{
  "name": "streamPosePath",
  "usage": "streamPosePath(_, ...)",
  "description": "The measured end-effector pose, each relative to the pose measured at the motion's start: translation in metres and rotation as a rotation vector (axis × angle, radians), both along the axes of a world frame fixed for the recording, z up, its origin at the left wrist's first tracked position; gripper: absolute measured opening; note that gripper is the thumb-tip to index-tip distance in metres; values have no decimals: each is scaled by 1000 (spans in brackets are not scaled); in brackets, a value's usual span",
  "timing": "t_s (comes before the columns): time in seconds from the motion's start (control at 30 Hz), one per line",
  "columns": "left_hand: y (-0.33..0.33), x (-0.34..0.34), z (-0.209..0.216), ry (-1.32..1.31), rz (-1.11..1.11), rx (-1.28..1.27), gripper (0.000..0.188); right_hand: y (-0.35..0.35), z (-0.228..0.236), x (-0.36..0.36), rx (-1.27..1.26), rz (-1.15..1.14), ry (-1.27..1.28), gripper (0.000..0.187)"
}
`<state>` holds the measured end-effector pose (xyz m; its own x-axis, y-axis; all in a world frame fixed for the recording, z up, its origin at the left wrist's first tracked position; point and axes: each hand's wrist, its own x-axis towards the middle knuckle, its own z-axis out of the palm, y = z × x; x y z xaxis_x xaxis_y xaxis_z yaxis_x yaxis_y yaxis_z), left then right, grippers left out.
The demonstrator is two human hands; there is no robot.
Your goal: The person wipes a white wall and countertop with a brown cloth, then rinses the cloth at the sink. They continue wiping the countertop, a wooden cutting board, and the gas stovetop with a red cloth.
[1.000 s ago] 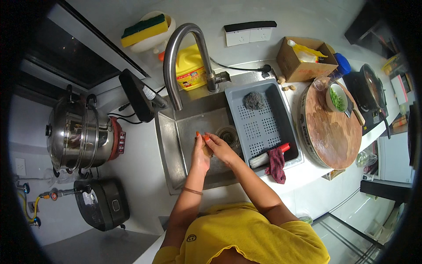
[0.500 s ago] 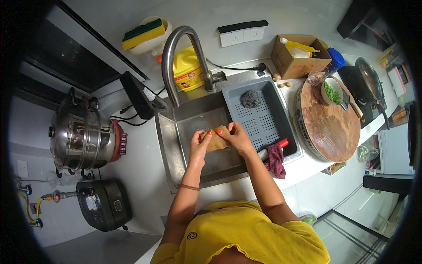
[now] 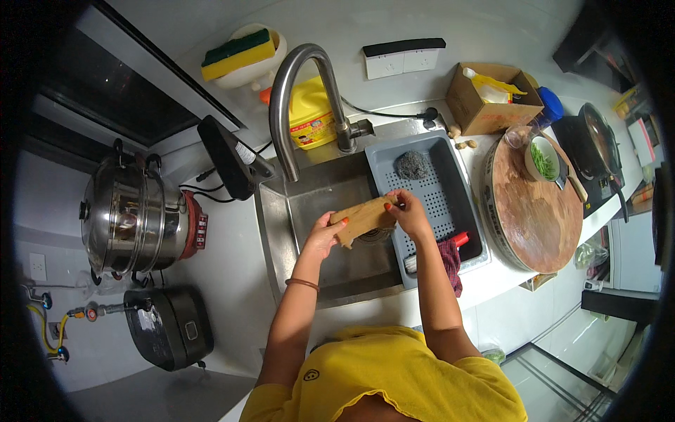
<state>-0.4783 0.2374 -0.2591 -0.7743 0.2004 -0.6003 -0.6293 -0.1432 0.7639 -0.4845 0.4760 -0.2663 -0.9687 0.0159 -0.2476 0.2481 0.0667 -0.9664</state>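
Observation:
Over the steel sink (image 3: 288,232), a tan cloth (image 3: 361,219) is held in a flat, slanting strip between my two hands. My left hand (image 3: 323,235) pinches its left end, thumb on top. At the other end my right hand (image 3: 412,212) grips the cloth's upper right corner, close to the grey perforated tray (image 3: 427,200). A small ragged corner of the cloth hangs down by my left fingers. Part of the sink drain shows below the cloth. The curved faucet (image 3: 281,105) arches above the sink, with no water visibly running.
In the tray lies a dark scouring ball (image 3: 412,165); a checked cloth (image 3: 450,264) hangs over its near edge. A yellow jug (image 3: 313,112) stands behind the faucet. To the right, a round chopping board (image 3: 534,218) carries a bowl of cut greens (image 3: 541,158). A steel steamer (image 3: 130,218) stands left.
My hands have moved apart, and the cloth, bunched between my thumbs before, is now spread into a longer strip. The view has shifted slightly.

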Motion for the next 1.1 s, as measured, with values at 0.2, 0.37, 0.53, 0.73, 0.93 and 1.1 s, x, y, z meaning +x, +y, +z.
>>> streamPosePath(0.2, 20, -39, 1, 4, 13, -13, 35, 3, 4, -39, 80, -159, 186, 11)
streamPosePath(0.37, 28, -61, 10, 11, 1, 33, 25, 12, -2, -59, 150, -212, 219, 23)
streamPosePath(0.53, 35, -56, 23, 50, 77, 157, 26, 0, 28, -45, 647, -234, 533, 32)
streamPosePath(0.73, 39, -54, 26, 120, 107, 152, 24, -29, 54, -20, 266, -24, 450, 21)
streamPosePath(0.93, 42, -47, 31, 152, 126, 117, 26, -35, 59, -15, 554, -56, 632, 17)
streamPosePath(1.1, 38, -42, 37, 154, 167, 121, 25, -35, 58, -13, 534, -64, 643, 11)
